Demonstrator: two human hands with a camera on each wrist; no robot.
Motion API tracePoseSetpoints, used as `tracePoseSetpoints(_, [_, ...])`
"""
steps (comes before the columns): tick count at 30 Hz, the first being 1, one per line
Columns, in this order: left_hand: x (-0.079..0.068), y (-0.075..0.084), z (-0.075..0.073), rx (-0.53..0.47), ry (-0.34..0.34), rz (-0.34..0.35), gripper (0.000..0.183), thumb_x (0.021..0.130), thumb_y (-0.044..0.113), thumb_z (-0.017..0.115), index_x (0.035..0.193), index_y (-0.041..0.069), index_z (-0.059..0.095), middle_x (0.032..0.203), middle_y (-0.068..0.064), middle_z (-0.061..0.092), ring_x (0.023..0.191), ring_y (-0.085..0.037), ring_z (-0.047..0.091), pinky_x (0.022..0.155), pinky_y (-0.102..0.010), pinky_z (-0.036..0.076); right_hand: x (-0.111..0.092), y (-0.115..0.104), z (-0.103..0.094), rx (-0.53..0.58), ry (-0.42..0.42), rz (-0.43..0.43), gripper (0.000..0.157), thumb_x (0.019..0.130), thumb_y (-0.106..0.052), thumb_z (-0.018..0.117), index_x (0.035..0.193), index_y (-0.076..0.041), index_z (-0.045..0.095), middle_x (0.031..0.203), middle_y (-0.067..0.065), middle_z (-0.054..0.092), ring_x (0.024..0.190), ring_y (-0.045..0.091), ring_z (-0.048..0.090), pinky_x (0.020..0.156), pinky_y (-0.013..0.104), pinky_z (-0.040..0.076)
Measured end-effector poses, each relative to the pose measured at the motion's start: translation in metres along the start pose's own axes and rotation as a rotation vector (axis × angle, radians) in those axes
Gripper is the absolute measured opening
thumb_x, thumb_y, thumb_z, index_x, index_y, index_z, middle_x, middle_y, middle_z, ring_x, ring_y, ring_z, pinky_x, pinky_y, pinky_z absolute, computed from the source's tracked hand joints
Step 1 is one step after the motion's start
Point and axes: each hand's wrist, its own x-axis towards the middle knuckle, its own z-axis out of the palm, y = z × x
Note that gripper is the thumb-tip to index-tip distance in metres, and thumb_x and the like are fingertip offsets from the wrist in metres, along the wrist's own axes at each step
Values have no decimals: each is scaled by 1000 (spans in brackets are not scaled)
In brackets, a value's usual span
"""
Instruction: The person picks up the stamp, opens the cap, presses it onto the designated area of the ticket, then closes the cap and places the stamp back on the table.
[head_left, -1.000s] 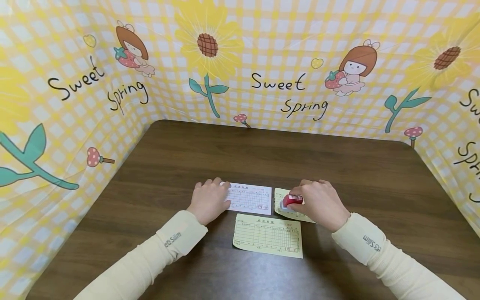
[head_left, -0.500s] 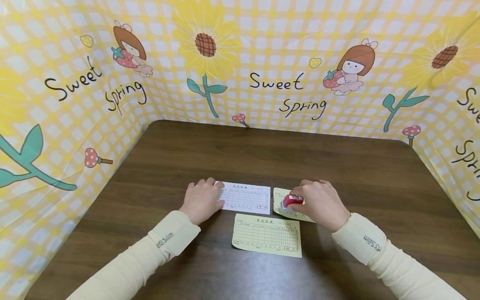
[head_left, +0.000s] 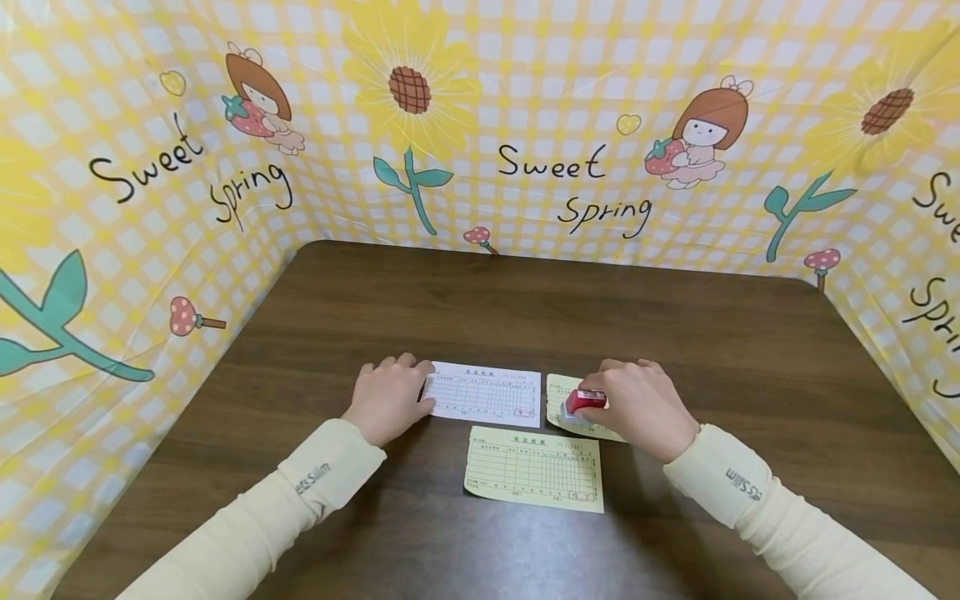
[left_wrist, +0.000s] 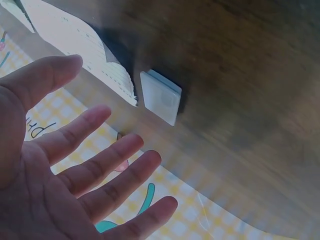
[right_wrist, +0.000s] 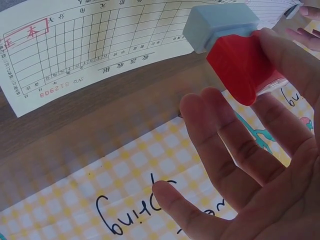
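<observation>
My right hand (head_left: 643,407) pinches a red self-inking stamp (head_left: 585,400) between thumb and index finger. Its pale grey-blue base faces down over the yellow receipt (head_left: 555,390) at the right, which the hand partly covers. My left hand (head_left: 386,398) has its fingers spread, at the left edge of the white receipt (head_left: 483,393). In the left wrist view, a small pale rectangular piece (left_wrist: 161,97) lies by the curled edge of a sheet, beyond the left fingertips; the head view hides it. Nearer to me is a second yellow receipt (head_left: 534,468), with a red boxed mark at its lower right corner.
A dark wood-grain table (head_left: 360,308) carries the sheets near its middle. A yellow checked cloth (head_left: 465,183) with printed flowers and lettering stands round its back and sides. Both forearms, in cream sleeves, reach in from the front corners.
My left hand has slid left, off the white receipt to its left edge, uncovering more of the sheet. The right hand and stamp stay in nearly the same place.
</observation>
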Motion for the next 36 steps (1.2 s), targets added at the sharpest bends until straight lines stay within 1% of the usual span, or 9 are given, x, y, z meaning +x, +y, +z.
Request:
tracePoseSetpoints(17, [-2, -7, -6, 23, -54, -4, 48, 85, 30, 83, 124, 6, 70, 112, -17, 70, 94, -36, 67, 76, -53, 51, 0, 1, -2, -1, -7, 3, 21, 73, -27, 93, 86, -18, 80, 71, -7, 63, 65, 11, 59, 60, 32, 39])
tracePoseSetpoints(23, [-2, -10, -8, 32, -69, -13, 45, 84, 31, 83, 122, 8, 71, 107, -16, 70, 90, -35, 67, 74, -53, 51, -1, 1, -1, 4, -16, 14, 21, 73, -28, 93, 87, -18, 80, 71, -7, 62, 65, 10, 59, 61, 32, 39])
tracePoseSetpoints(28, [-1, -12, -10, 21, -78, -14, 44, 84, 29, 83, 120, 7, 72, 102, -15, 70, 86, -34, 65, 74, -53, 50, -1, 2, -1, 5, -17, 15, 21, 73, -28, 93, 86, -18, 80, 72, -7, 63, 66, 11, 59, 61, 32, 39])
tracePoseSetpoints(36, [-1, -14, -10, 20, -130, -20, 46, 83, 28, 84, 122, 8, 71, 108, -17, 69, 94, -35, 65, 79, -55, 50, -1, 2, 0, 4, -20, 19, 21, 74, -28, 93, 86, -18, 80, 72, -7, 63, 66, 11, 59, 61, 33, 40])
